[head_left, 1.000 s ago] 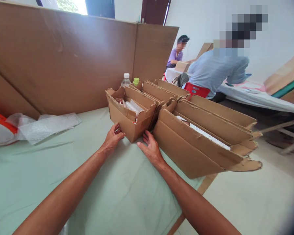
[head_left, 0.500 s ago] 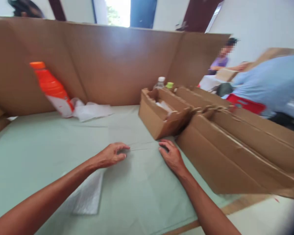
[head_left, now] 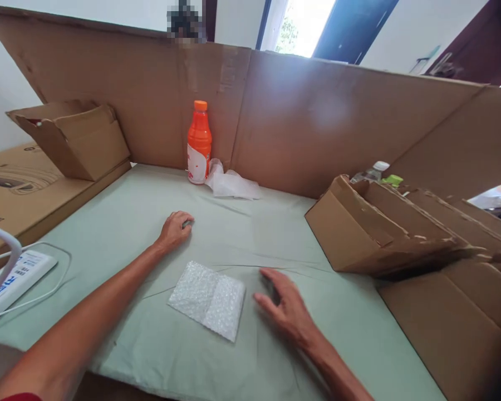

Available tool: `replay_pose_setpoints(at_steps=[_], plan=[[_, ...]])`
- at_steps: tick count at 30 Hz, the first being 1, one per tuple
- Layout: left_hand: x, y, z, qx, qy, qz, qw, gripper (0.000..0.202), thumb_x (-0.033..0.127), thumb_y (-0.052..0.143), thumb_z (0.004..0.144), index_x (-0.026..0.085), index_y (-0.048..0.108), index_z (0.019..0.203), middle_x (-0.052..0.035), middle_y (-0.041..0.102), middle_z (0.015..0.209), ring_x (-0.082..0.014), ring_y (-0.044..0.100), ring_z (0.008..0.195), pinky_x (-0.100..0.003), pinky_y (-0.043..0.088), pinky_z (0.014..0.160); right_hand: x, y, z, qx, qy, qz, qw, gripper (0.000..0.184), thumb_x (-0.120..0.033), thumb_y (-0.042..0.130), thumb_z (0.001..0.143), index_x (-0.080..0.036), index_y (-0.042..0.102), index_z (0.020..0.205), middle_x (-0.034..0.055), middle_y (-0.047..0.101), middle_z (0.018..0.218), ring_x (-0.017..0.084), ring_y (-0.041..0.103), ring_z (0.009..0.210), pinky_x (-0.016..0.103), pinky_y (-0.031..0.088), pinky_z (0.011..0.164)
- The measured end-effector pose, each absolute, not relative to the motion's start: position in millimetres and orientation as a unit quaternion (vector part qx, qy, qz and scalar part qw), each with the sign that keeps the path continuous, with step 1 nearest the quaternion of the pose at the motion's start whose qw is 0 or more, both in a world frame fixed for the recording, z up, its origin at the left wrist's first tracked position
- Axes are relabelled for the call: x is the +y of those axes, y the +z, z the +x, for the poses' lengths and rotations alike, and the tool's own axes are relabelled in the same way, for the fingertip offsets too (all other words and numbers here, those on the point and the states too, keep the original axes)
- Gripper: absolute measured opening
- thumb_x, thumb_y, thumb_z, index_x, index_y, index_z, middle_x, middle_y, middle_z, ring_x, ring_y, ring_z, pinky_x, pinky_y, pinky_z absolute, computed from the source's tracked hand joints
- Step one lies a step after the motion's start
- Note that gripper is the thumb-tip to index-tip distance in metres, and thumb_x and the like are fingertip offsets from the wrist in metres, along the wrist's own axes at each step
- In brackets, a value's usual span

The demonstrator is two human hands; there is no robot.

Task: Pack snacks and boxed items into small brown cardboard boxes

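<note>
Green cloth (head_left: 288,223); bubble wrap (head_left: 209,301), long axis slanting down rightward; left hand (head_left: 176,230) empty; right hand (head_left: 287,305) empty, loose

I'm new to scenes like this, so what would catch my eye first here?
Probably the bright orange bottle, upright at the back before the tall brown cardboard wall. Then the shiny bubble-wrap piece, lying flat on the pale green cloth just left of the right hand. Open cardboard boxes crowd the right side.
</note>
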State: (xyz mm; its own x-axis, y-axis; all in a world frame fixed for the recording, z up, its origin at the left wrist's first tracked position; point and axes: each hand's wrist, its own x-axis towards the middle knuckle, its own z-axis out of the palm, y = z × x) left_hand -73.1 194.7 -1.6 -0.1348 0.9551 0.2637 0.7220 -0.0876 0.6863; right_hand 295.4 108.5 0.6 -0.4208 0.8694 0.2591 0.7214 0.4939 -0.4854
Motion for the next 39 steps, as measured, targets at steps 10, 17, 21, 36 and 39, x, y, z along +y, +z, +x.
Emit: replay_pose_setpoints(at_steps=[10,17,21,36,39], plan=[[197,-19,-75,0.646,0.396,0.641,0.122,0.027,0.013,0.053,0.077,0.020,0.072,0.095,-0.0075,0.075,0.103,-0.0245,0.063,0.103,-0.041,0.049,0.099,179,35,191,-0.902,0.036,-0.343,0.258,0.014,-0.021,0.057,0.094,-0.020,0.069,0.100,0.0057,0.072,0.086,0.022,0.061,0.087,0.036,0.041,0.082],[198,-17,-70,0.647,0.410,0.631,0.125,0.028,0.008,0.053,0.076,0.020,0.071,0.092,-0.0069,0.075,0.101,-0.0247,0.063,0.103,-0.041,0.050,0.095,323,64,196,-0.810,-0.114,-0.506,0.274,0.027,-0.032,0.059,0.088,-0.018,0.070,0.108,0.0132,0.072,0.115,0.032,0.058,0.108,0.042,0.039,0.086],[198,-17,-68,0.644,0.421,0.624,0.135,0.027,0.007,0.054,0.076,0.021,0.070,0.092,-0.0065,0.074,0.101,-0.0249,0.062,0.104,-0.042,0.049,0.094,334,46,181,-0.800,-0.117,-0.524,0.268,0.030,-0.031,0.057,0.089,-0.019,0.069,0.114,0.0140,0.065,0.132,0.032,0.057,0.117,0.043,0.041,0.090],[200,-7,-68,0.662,0.397,0.624,0.122,0.027,0.008,0.055,0.075,0.020,0.072,0.092,-0.0063,0.075,0.100,-0.0226,0.064,0.102,-0.037,0.051,0.095,299,-22,128,-0.852,-0.061,-0.493,0.164,0.037,-0.034,0.046,0.100,-0.017,0.063,0.129,0.0138,0.061,0.140,0.028,0.055,0.128,0.042,0.044,0.100],[197,-3,-71,0.667,0.407,0.616,0.097,0.031,0.006,0.054,0.073,0.021,0.072,0.093,-0.0055,0.075,0.101,-0.0213,0.066,0.099,-0.036,0.053,0.095,295,-19,126,-0.852,-0.064,-0.490,0.175,0.036,-0.033,0.046,0.100,-0.018,0.063,0.128,0.0134,0.062,0.139,0.027,0.055,0.127,0.042,0.043,0.099]])
